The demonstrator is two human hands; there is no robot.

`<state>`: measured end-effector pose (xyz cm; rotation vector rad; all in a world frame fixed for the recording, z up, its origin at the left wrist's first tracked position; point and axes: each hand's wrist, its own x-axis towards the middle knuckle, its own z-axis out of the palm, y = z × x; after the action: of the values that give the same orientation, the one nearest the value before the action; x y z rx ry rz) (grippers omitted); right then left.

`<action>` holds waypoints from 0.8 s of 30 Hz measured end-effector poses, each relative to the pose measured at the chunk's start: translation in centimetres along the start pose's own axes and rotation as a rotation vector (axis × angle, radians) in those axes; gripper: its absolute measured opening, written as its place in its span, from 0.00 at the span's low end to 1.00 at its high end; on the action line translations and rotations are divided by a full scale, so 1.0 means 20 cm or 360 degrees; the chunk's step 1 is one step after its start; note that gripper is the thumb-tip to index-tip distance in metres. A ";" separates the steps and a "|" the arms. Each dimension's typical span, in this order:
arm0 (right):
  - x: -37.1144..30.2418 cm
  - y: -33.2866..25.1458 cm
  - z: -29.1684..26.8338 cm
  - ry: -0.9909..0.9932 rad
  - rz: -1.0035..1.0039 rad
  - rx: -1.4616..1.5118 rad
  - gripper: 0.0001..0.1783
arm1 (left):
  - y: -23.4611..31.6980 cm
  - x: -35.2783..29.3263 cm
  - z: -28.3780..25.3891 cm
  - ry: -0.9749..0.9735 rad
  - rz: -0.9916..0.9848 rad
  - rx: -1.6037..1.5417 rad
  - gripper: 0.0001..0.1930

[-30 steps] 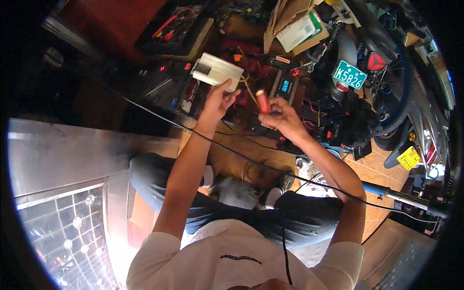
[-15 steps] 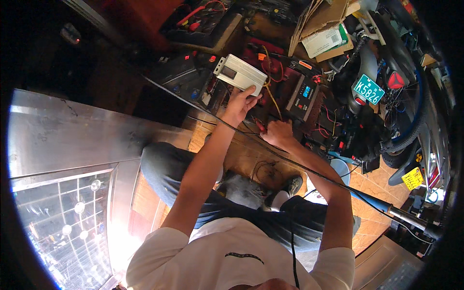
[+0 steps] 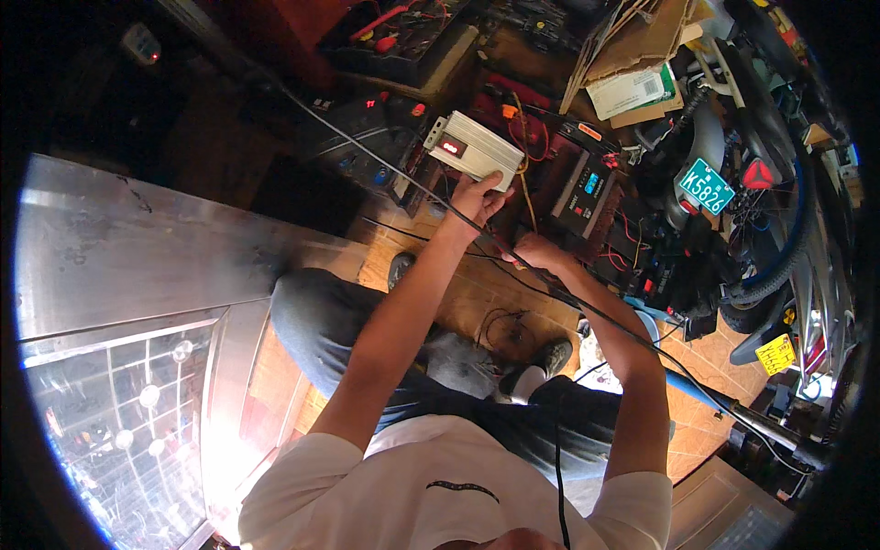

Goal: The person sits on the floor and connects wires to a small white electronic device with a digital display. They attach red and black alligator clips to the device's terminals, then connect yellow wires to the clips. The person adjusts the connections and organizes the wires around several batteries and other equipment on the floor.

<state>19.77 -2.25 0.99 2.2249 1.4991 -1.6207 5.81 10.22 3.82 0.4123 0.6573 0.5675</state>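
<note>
A silver metal box with a small lit red display is in my left hand, whose thumb lies on its near right corner. My right hand is closed low beside it, around something with a little red showing at the fingers; its kind is hidden. A yellow cable runs down between the box and a dark charger-like unit with a lit blue screen. A black cable crosses the view in front of my left wrist.
At the back sits a black tray with red-handled tools. Cardboard lies at the upper right, above a bicycle wheel and a green number plate. A metal door panel stands on the left.
The box's display, dark before, now glows red. The box and both hands appear slightly further right, as the view has also shifted. My right hand has dropped a little lower.
</note>
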 end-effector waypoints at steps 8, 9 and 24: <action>0.09 0.11 0.01 -0.0228 -0.0016 0.0544 0.20 | -0.02 0.00 0.00 0.0005 -0.0010 -0.0027 0.23; 0.09 0.10 0.01 -0.0202 0.0034 0.0503 0.20 | -0.03 0.00 0.00 0.0000 -0.0003 -0.0030 0.23; -0.06 -0.04 -0.42 0.1648 -0.0394 0.0211 0.12 | -0.18 -0.11 0.02 0.0164 0.0269 -0.0365 0.22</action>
<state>25.31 1.62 6.19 3.2954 1.8891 -0.5092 5.94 5.97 3.30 0.2254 0.6512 0.8198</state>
